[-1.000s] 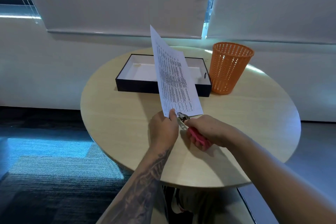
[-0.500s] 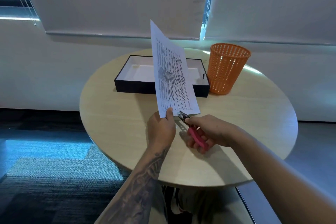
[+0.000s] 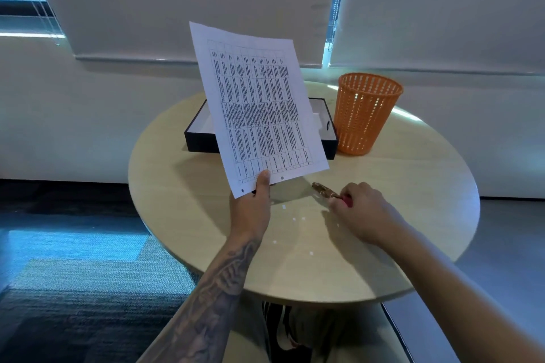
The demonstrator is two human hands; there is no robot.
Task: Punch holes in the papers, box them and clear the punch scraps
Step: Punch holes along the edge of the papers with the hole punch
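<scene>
My left hand (image 3: 250, 209) pinches the bottom edge of a printed sheet of paper (image 3: 256, 109) and holds it upright, facing me; two punched holes show along that edge. To the right, my right hand (image 3: 359, 212) rests low on the table, closed around the red handle of a hole punch (image 3: 326, 191) whose metal jaw points left, clear of the paper. Small white punch scraps (image 3: 295, 219) lie scattered on the wood between my hands. Behind the sheet stands an open black box (image 3: 200, 138) with a white inside, partly hidden by the paper.
An orange mesh bin (image 3: 365, 115) stands at the box's right end. The round wooden table (image 3: 413, 191) drops off on all sides, with carpet on the left and a wall with blinds behind.
The punch has come off the paper's edge and my right hand has lowered it to the right. The sheet has turned to face me and risen. Scraps now show on the table.
</scene>
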